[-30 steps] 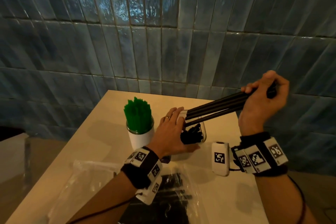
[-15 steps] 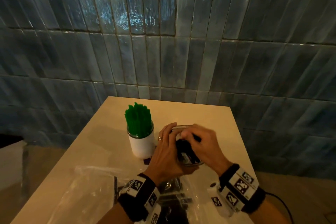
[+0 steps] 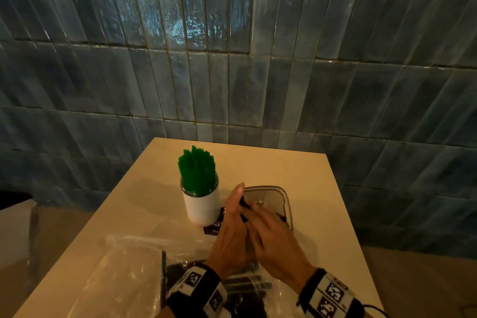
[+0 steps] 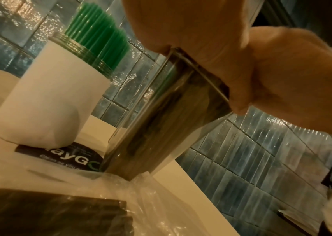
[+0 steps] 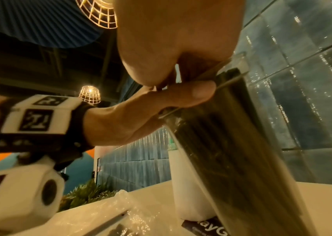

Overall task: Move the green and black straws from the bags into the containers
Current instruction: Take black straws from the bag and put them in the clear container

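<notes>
Green straws [image 3: 197,170] stand bunched in a white jar [image 3: 202,206] on the table. Just right of it stands a clear container [image 3: 280,195] with black straws [image 5: 221,151] upright inside. My left hand [image 3: 232,219] holds the container's near left corner: fingers up its left side, thumb [image 5: 181,95] against the near rim. My right hand [image 3: 271,237] lies across the container's mouth, fingers flat on the straw tops. At the table's near edge, a clear bag [image 3: 247,284] still holds black straws.
A second crumpled clear bag [image 3: 124,261] lies at the near left, with one loose dark straw [image 3: 162,279] beside it. A dark printed card [image 3: 214,227] sits under the jar. Blue tiled wall [image 3: 232,85] backs the table; its right edge [image 3: 348,214] is close.
One second ago my right hand held a bundle of black straws raised at the right. It brought them down into the clear container and now rests flat on top. My left hand stayed at the container.
</notes>
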### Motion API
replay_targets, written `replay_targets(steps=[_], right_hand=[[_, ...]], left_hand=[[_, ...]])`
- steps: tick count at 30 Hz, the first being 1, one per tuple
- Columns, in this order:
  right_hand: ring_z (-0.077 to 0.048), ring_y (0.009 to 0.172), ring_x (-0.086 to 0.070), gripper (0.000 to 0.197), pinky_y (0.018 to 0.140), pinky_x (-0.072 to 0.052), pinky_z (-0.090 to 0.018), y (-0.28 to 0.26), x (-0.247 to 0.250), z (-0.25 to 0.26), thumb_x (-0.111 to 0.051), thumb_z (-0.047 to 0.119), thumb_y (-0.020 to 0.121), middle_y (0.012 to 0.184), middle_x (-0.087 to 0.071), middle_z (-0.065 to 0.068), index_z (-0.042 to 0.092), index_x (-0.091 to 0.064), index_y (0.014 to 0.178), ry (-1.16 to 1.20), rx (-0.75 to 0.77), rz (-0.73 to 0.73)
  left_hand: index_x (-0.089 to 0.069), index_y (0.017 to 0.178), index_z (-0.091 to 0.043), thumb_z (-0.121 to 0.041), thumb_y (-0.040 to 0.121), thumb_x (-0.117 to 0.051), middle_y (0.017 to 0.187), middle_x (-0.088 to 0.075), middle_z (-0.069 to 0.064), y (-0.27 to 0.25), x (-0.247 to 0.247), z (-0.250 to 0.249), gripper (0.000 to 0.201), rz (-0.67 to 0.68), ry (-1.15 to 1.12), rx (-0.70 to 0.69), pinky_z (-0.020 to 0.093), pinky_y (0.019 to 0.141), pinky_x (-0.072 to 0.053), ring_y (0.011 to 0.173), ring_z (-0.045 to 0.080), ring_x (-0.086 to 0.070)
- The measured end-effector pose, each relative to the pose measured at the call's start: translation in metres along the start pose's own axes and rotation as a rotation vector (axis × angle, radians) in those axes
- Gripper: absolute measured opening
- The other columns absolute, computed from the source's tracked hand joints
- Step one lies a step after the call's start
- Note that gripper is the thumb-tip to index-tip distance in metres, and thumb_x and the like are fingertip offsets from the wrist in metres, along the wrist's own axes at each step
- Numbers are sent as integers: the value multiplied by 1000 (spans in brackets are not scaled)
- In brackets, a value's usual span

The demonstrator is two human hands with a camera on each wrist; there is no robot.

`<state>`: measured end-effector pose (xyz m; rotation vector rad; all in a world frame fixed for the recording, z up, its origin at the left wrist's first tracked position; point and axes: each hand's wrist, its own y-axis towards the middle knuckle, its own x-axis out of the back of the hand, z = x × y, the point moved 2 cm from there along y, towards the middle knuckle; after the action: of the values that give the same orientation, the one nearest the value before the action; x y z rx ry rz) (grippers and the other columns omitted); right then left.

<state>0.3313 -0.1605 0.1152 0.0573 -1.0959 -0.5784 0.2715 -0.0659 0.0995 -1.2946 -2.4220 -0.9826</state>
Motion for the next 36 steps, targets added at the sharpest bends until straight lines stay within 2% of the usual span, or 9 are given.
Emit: replay_targets(steps=[4,7,10,13,16,22,27,33,36], right_hand=[[-5,118,-47,42,103,-36,-18,-5,9,-5,-31,46,98,132,-55,6,26,-60,121,-20,83,-82],[-9,119,-47,43,102,-40,-24,0,17,-7,-43,47,91,132,-53,7,26,-53,127,-109,24,-123],[-7,119,-47,54,99,-32,-9,6,17,-2,-49,39,87,134,-50,8,29,-37,139,16,-24,37],[-4,106,-53,60,79,-29,3,11,19,2,-56,29,83,125,-55,10,32,-35,138,88,-17,109],[3,95,-50,57,69,-30,4,12,20,0,-60,27,79,118,-58,11,33,-41,132,90,-9,187],[-6,92,-53,25,77,-33,-6,10,29,8,-54,20,88,106,-65,2,17,-61,111,52,115,191],[-3,117,-43,37,99,-32,-16,6,29,4,-47,41,93,131,-53,8,27,-50,127,-102,-29,30],[-2,112,-46,36,93,-35,-10,5,21,14,-44,29,96,130,-50,8,28,-42,132,137,-123,94],[-2,112,-46,35,95,-38,-13,5,26,13,-47,32,94,130,-50,10,29,-44,129,103,-126,-8]], left_hand=[[0,145,-28,-57,70,-67,148,-21,-13,-5,0,6,105,66,-6,94,15,111,-23,136,1,-26],[-3,145,-11,-43,66,-78,143,-20,-17,-6,-2,9,114,67,-37,143,5,105,-22,130,-16,-23],[0,141,-35,-13,73,-76,140,-17,-20,-6,-3,1,104,56,-50,179,3,95,-30,123,-17,-27],[7,134,-57,-40,66,-81,149,-19,-11,-11,-3,1,112,103,-35,106,14,105,-29,132,-2,-25],[1,142,-45,-62,62,-75,153,-14,1,-15,-3,8,112,87,-22,0,32,114,-26,140,15,-22],[2,146,-31,-55,64,-78,152,-12,13,-13,-1,8,117,95,45,-123,28,116,-19,142,24,-16],[-10,142,-29,-58,75,-64,147,-14,-13,-9,-1,9,91,77,41,0,1,104,-13,140,6,-14],[-19,120,-56,-29,93,-52,133,-24,-35,-11,-2,-3,51,124,243,-159,18,106,-34,129,-8,-27],[-18,125,-55,-63,77,-55,143,-23,-24,-8,-3,3,60,62,281,-158,15,109,-25,136,1,-22]])
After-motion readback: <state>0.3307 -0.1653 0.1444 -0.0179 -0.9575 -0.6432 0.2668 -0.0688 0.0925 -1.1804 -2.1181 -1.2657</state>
